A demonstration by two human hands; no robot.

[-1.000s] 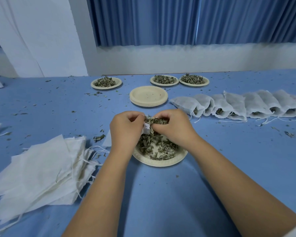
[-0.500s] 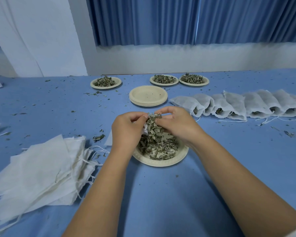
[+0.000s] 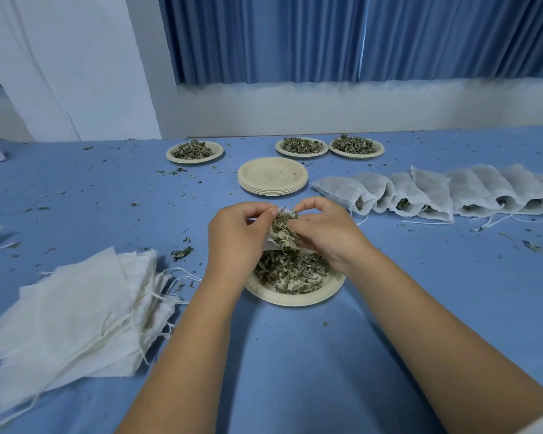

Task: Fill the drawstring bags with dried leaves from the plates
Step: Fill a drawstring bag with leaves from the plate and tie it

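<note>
Head view: left grip (image 3: 235, 239) pinches bag (image 3: 271, 245) mouth; right grip (image 3: 326, 233) clutches dried leaves (image 3: 282, 228) above plate (image 3: 295, 299).

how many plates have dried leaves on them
4: one plate far left, two plates side by side far middle, one plate nearest. The stacked plates hold only crumbs.

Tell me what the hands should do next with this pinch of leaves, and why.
Probably push the clump of leaves down into the bag: the right hand pinches it at the mouth the left hand holds, above the plate.
</note>
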